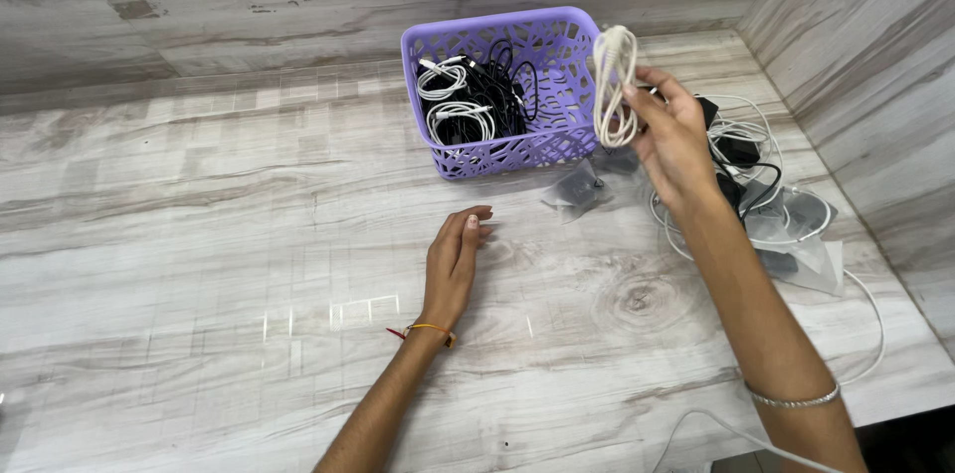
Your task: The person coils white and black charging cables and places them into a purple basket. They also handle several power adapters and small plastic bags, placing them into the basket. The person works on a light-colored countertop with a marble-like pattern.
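White coiled cable [614, 85], pinched in the right hand [674, 140] beside the purple basket [567, 55] rim. Thin, slick loops; likely to slip loose or snag the lattice wall. Left hand [453, 264] flat and relaxed on the wood-grain tabletop [199, 234], holding nothing. Further right, tangled black and white cords [746, 150] and clear plastic bags [796, 234].

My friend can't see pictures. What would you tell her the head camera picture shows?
The right hand holds up a coiled white cable beside a purple basket filled with black and white cables. The left hand rests flat and empty on the wood-patterned table, and more loose cables and clear bags lie at the right.
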